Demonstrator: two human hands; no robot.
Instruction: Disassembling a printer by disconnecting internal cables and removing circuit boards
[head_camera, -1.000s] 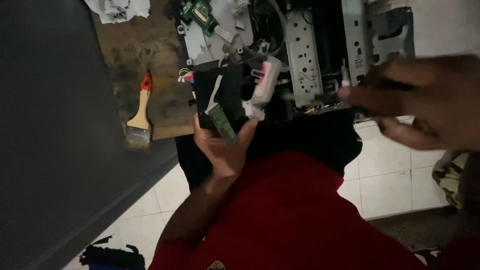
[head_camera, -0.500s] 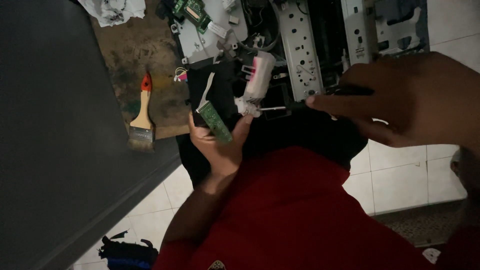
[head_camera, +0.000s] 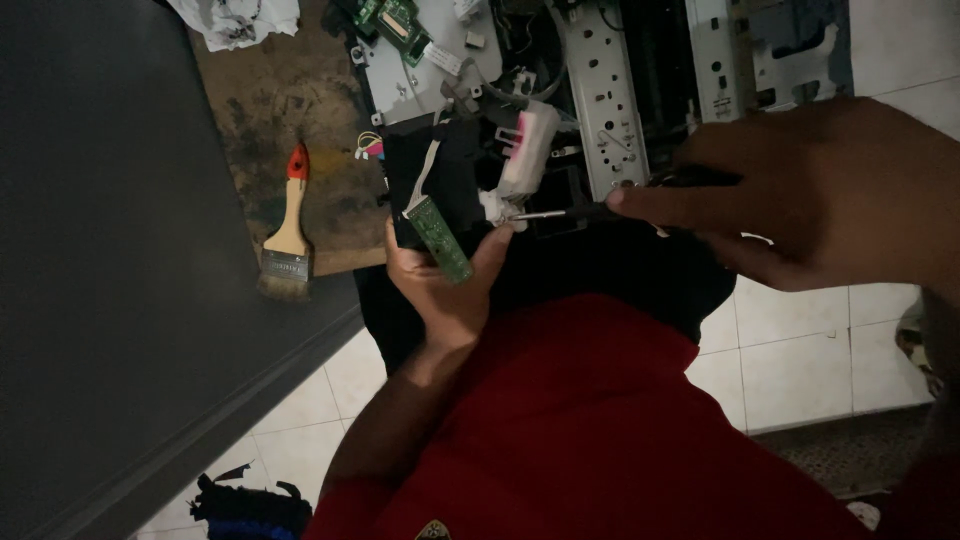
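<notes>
both hands engaged: left hand (head_camera: 440, 285) fingers clamp the black carriage assembly (head_camera: 440, 185) steady; right hand (head_camera: 800, 195) fingers pinch a screwdriver (head_camera: 590, 210), tip at its near edge.

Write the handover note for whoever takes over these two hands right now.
Left hand: grips a black printer part with a small green circuit board hanging from it on a flat ribbon cable.
Right hand: holds a screwdriver, tip at the white piece on that part.
Nearby: opened printer chassis ahead, paintbrush on the brown board to the left.
Done: the part is lifted off the chassis.
Left: whether any screw is out cannot be seen; the board remains attached by its cable.
</notes>
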